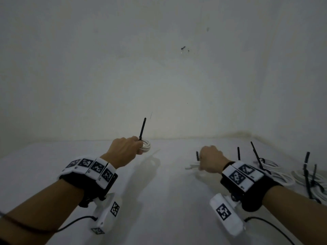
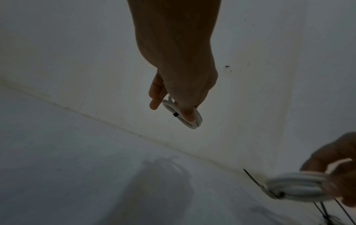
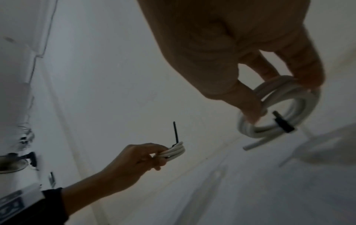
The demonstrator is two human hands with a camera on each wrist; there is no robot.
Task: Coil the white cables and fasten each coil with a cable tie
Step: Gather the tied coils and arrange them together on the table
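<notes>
The left hand [image 1: 123,147] grips a tied coil [image 1: 146,145] aloft; the right hand [image 1: 210,161] holds another coil [image 3: 279,106] low (tie tail upright). Best set each down beside the finished coils [image 1: 276,170], far right.

From my head view, the right hand [image 1: 211,160] covers most of its coil [image 1: 192,166]. The left wrist view smears that coil (edges unreadable). Tied coils [image 1: 304,177] run off the bench's [image 1: 168,200] right side, so I cannot count them.
</notes>
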